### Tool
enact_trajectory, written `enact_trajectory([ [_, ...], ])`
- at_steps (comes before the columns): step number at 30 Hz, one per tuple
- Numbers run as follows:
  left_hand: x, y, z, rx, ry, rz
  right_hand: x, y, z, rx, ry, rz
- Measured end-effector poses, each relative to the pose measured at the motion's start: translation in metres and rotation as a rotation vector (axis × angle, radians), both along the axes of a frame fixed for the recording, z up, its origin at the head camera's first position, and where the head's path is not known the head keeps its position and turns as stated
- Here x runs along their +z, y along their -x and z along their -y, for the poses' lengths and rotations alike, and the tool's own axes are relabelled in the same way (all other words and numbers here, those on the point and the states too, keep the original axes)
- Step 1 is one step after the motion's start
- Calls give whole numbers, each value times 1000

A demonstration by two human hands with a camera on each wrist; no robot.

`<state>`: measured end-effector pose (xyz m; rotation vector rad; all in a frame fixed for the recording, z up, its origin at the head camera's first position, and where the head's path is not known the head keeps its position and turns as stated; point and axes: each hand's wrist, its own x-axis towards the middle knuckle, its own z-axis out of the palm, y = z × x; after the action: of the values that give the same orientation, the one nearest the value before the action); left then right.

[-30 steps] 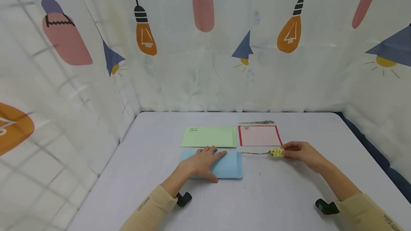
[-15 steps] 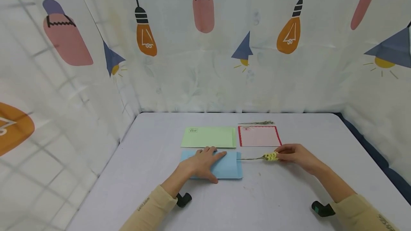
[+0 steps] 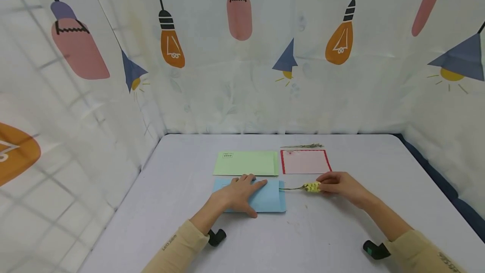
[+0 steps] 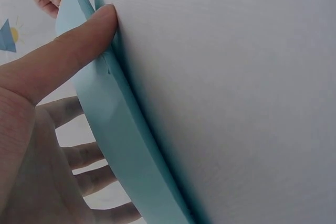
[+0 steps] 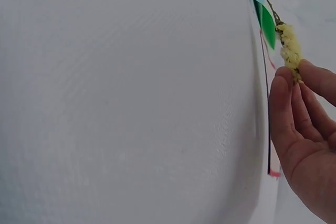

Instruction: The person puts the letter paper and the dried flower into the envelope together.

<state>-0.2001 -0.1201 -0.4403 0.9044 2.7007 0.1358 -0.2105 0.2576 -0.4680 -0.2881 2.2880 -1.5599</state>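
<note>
A light blue envelope point(image 3: 268, 201) lies on the table, and my left hand point(image 3: 238, 193) rests across it with fingers spread. In the left wrist view the straight thumb point(image 4: 86, 40) lies along its near edge. My right hand point(image 3: 341, 186) pinches the tip of a dried yellow flower sprig point(image 3: 311, 187) between thumb and fingers. The sprig's thin stem points left and reaches the envelope's open right end. In the right wrist view the yellow blossom point(image 5: 290, 48) shows above the fingertips. How far the stem goes inside is hidden.
Behind the blue envelope lies a green envelope point(image 3: 246, 163). To its right is a pink card with a red border point(image 3: 306, 162), with a dried green sprig point(image 3: 305, 145) beyond it. A white cloth-covered table point(image 3: 182, 159) meets a printed curtain point(image 3: 227, 96) at the back.
My right hand has moved left and slightly nearer with the flower sprig, bringing its stem tip to the blue envelope's open end. My left hand has stayed in place.
</note>
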Motion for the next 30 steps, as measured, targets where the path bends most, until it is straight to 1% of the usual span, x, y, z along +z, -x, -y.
enact_trajectory([
  [9,1,0,-1,0,0,-2,0,2,12,3,20,-11],
  [20,1,0,-2,8,14,-2,-1,1,26,-16,-10,-22],
  [25,0,1,-3,6,17,-6,-3,0,35,-12,19,-9],
  [30,-2,2,-2,4,15,-3,-4,-2,44,1,32,-22],
])
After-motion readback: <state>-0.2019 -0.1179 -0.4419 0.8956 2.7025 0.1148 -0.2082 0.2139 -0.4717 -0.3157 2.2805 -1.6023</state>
